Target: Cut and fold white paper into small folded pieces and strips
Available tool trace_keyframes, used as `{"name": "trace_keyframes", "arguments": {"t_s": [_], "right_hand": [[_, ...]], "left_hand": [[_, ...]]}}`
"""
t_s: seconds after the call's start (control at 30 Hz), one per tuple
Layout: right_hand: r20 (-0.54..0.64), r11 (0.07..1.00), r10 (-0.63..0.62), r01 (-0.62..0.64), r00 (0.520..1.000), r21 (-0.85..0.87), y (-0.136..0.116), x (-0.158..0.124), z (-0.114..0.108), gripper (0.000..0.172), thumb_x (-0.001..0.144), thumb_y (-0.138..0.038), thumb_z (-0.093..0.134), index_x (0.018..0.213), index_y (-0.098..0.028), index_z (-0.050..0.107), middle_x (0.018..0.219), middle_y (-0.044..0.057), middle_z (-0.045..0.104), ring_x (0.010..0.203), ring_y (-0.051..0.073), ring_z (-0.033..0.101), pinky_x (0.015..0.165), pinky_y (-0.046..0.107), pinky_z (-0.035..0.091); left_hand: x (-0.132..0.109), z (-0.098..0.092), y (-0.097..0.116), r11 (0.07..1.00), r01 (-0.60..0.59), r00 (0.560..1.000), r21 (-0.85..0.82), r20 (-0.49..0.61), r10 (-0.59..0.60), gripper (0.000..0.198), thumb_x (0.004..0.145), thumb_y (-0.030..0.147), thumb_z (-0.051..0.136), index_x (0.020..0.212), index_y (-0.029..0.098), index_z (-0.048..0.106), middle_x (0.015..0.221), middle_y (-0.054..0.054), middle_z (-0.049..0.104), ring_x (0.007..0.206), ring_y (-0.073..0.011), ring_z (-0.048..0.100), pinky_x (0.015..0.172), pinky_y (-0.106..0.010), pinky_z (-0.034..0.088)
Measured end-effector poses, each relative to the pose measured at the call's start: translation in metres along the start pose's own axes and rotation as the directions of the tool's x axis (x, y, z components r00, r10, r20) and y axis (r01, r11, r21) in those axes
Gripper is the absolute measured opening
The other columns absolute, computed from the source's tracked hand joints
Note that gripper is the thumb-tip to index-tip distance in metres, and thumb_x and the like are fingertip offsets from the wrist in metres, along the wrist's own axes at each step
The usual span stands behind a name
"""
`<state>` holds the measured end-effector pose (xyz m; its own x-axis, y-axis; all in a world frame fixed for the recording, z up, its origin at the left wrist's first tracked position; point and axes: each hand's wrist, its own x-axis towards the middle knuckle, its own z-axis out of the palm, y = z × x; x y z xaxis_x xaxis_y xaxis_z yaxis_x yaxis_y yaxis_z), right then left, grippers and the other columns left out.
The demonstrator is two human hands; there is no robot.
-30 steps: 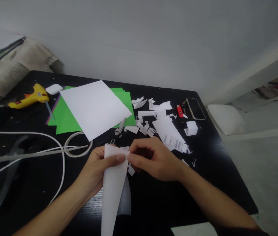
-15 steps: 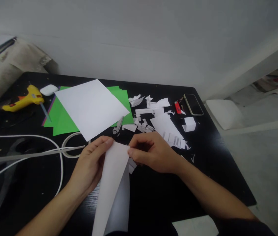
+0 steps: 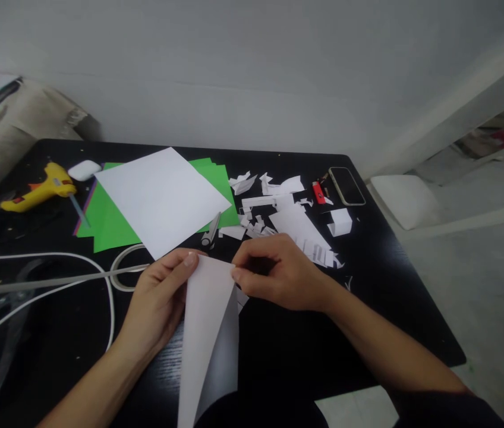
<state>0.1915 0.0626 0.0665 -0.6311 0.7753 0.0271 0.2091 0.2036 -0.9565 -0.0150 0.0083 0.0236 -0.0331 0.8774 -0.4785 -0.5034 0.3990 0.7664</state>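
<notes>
At lower centre of the frame: paper (image 3: 204, 327), folded over. Left hand (image 3: 158, 296): thumb and fingers pinching its top left corner. Right hand (image 3: 279, 276): thumb and forefinger pinching its top right corner. Centre left: white sheet (image 3: 163, 199), lying across green sheets (image 3: 112, 223); scissors (image 3: 210, 233) at its lower right edge. Far left: glue gun (image 3: 49, 188), yellow. Right of centre: scraps (image 3: 298, 226), red lighter (image 3: 318, 192), phone (image 3: 347, 186).

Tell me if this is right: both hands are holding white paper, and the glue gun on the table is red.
Not quite: the glue gun is yellow, as the head view shows. The left hand and right hand do hold white paper.
</notes>
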Motion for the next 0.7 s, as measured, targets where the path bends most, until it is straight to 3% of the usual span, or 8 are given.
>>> {"name": "trace_keyframes", "arguments": {"t_s": [0.3,0.43,0.57,0.7], "right_hand": [[-0.115,0.999,-0.03,0.027,0.993,-0.024,0.0,0.001,0.001,0.011,0.09,-0.019,0.069,0.08,-0.016,0.073,0.071,-0.002,0.069,0.063,0.009,0.061,0.06,0.02,0.048],[-0.102,0.998,0.042,-0.036,0.994,0.059,0.0,-0.001,0.001,0.011,0.092,-0.024,0.071,0.087,-0.015,0.075,0.075,0.001,0.073,0.067,0.013,0.067,0.062,0.023,0.053],[-0.117,0.992,0.098,-0.088,0.988,0.085,0.0,-0.002,0.004,0.008,0.089,-0.022,0.074,0.085,-0.015,0.076,0.073,0.001,0.073,0.065,0.013,0.069,0.061,0.024,0.054],[-0.131,0.993,0.095,-0.085,0.987,0.08,-0.001,-0.002,0.006,0.006,0.088,-0.021,0.076,0.085,-0.016,0.078,0.073,0.001,0.074,0.065,0.013,0.069,0.06,0.023,0.054]], "left_hand": [[0.003,-0.002,-0.005,0.997,-0.079,0.996,-0.005,-0.051,0.079,0.034,0.064,0.038,0.098,0.067,0.016,0.073,0.063,0.0,0.071,0.056,-0.011,0.062,0.057,-0.02,0.053],[0.004,-0.003,-0.009,0.987,-0.16,0.984,0.015,-0.078,0.16,0.033,0.066,0.038,0.096,0.065,0.017,0.071,0.061,0.001,0.069,0.055,-0.011,0.06,0.055,-0.02,0.051],[0.001,-0.009,-0.015,0.961,-0.258,0.959,0.1,-0.091,0.267,0.026,0.075,0.038,0.091,0.072,0.019,0.073,0.062,0.003,0.067,0.055,-0.0089,0.057,0.054,-0.018,0.047],[-0.001,-0.014,-0.018,0.951,-0.257,0.965,0.171,-0.006,0.262,0.022,0.08,0.04,0.088,0.083,0.021,0.076,0.064,0.003,0.068,0.056,-0.0091,0.058,0.053,-0.017,0.047]]}}
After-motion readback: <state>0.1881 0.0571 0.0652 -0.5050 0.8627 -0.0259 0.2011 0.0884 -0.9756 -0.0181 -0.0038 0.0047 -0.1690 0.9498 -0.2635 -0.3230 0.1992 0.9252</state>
